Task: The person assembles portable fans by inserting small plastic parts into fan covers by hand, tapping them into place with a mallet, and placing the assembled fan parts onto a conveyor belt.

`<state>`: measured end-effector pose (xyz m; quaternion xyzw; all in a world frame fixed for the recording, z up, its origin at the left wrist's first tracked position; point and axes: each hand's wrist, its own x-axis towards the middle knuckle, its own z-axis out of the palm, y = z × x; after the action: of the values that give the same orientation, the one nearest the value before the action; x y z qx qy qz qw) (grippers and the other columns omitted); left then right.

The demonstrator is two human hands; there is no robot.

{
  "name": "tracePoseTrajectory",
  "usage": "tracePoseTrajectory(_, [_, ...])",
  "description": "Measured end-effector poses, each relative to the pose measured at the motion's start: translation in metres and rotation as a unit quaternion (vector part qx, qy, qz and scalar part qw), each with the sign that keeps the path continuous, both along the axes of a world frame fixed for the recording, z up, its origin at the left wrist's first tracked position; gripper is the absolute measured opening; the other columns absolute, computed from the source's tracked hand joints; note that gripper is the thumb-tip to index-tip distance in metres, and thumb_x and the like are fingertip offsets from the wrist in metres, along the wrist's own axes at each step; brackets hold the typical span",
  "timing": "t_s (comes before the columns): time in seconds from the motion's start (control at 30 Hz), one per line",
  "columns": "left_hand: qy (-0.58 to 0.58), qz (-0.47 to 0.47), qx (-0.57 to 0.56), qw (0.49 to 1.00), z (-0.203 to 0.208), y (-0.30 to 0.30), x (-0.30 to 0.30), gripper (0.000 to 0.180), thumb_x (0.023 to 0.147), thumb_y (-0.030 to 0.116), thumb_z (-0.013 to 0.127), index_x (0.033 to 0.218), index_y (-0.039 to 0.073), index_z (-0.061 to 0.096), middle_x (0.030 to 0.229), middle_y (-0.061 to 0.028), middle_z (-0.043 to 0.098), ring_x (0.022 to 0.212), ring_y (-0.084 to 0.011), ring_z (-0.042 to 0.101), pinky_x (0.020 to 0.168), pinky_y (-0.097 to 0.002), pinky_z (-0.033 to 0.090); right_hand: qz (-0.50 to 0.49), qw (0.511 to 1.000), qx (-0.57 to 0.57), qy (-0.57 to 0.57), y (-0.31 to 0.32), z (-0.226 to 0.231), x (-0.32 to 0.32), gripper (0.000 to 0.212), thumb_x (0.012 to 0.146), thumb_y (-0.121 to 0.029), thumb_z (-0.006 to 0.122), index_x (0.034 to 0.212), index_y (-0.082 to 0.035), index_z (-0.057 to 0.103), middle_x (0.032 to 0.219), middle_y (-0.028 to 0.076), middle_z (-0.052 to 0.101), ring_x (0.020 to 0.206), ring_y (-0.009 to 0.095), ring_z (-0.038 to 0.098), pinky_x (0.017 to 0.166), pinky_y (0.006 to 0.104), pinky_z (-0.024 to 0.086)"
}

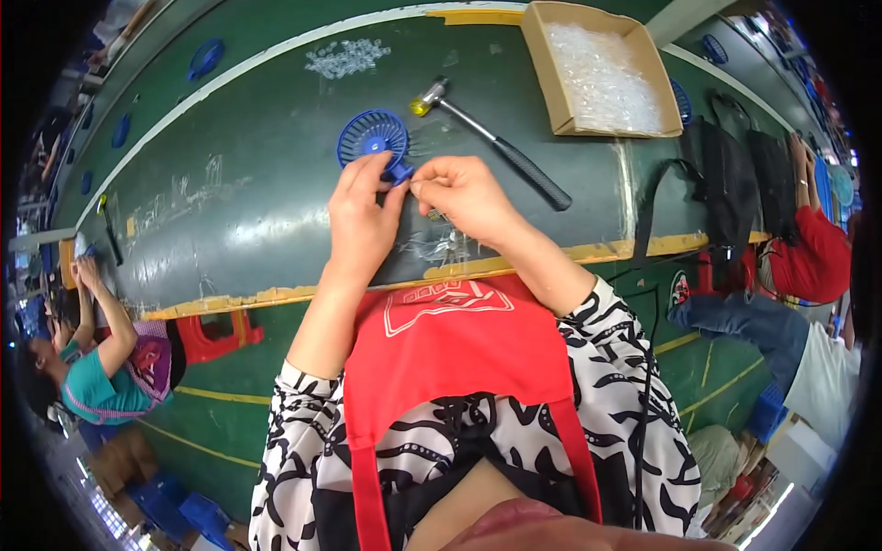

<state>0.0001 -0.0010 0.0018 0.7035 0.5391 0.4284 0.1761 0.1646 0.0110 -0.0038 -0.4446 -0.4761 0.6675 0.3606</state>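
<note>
Both hands, left hand (360, 220) and right hand (464, 195), pinch a blue fan grille (372, 136)

A blue fan grille (371, 135) of smooth, slightly glossy moulded plastic is being pinched at its stem between the left hand (361, 213) and the right hand (462, 194). It is being worked over a dark green bench top (248, 197) whose worn, scuffed surface is being lit to a dull sheen, with chipped yellow paint along its edge. Nearby, a hammer (487, 136) with a bright metal head and matt black rubbery grip is being kept beside a matt brown cardboard box (599, 66) holding clear glossy plastic pieces.
</note>
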Motion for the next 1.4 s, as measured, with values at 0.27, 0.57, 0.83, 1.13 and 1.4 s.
tracePoseTrajectory(0.27, [0.092, -0.025, 0.109, 0.989, 0.004, 0.004, -0.007, 0.035, 0.075, 0.0, 0.074, 0.11, 0.001, 0.066, 0.105, -0.0137, 0.066, 0.088, -0.0257, 0.067, 0.073, -0.0349, 0.052, 0.009, 1.0, 0.023, -0.012, -0.001, 0.014, -0.003, 0.009, 0.092, -0.008, 0.062, 0.094, 0.001, 0.066, 0.072, 0.001, 0.064, 0.063, 0.004, 0.055, 0.055, 0.0202, 0.041])
tracePoseTrajectory(0.57, [0.137, -0.111, 0.141, 0.974, 0.041, 0.014, -0.019, 0.027, 0.077, 0.005, 0.075, 0.103, 0.003, 0.068, 0.097, -0.0103, 0.066, 0.082, -0.0261, 0.064, 0.073, -0.0353, 0.047, -0.044, 0.909, 0.375, -0.174, -0.005, 0.046, 0.006, 0.008, 0.087, -0.001, 0.065, 0.094, 0.002, 0.066, 0.087, 0.011, 0.065, 0.076, 0.02, 0.064, 0.063, 0.0305, 0.05])
tracePoseTrajectory(0.83, [-0.131, -0.136, -0.141, 0.972, 0.038, 0.007, -0.019, 0.009, 0.087, 0.004, 0.065, 0.088, -0.004, 0.067, 0.084, -0.01, 0.065, 0.079, -0.0184, 0.061, 0.072, -0.0281, 0.047, -0.017, 0.803, 0.497, -0.329, -0.007, 0.051, 0.013, 0.006, 0.082, -0.009, 0.063, 0.077, -0.007, 0.062, 0.077, 0.009, 0.059, 0.067, 0.029, 0.062, 0.053, 0.041, 0.051])
tracePoseTrajectory(1.13, [-0.441, -0.115, -0.377, 0.806, 0.012, 0.01, -0.034, 0.01, 0.091, 0.005, 0.062, 0.087, -0.002, 0.066, 0.084, -0.0017, 0.061, 0.079, -0.0096, 0.054, 0.074, -0.0231, 0.042, -0.01, 0.837, 0.46, -0.296, -0.012, 0.046, 0.015, 0.01, 0.074, -0.012, 0.063, 0.069, -0.004, 0.062, 0.073, 0.013, 0.06, 0.066, 0.037, 0.062, 0.058, 0.0468, 0.048])
tracePoseTrajectory(1.4, [-0.35, -0.134, -0.387, 0.843, -0.006, 0.017, -0.016, 0.006, 0.091, 0.004, 0.065, 0.087, 0.0, 0.067, 0.082, -0.0001, 0.063, 0.074, -0.0069, 0.055, 0.069, -0.021, 0.044, -0.044, 0.859, 0.438, -0.261, -0.01, 0.014, 0.029, 0.016, 0.079, -0.015, 0.065, 0.072, -0.001, 0.061, 0.072, 0.015, 0.061, 0.065, 0.038, 0.06, 0.059, 0.0479, 0.046])
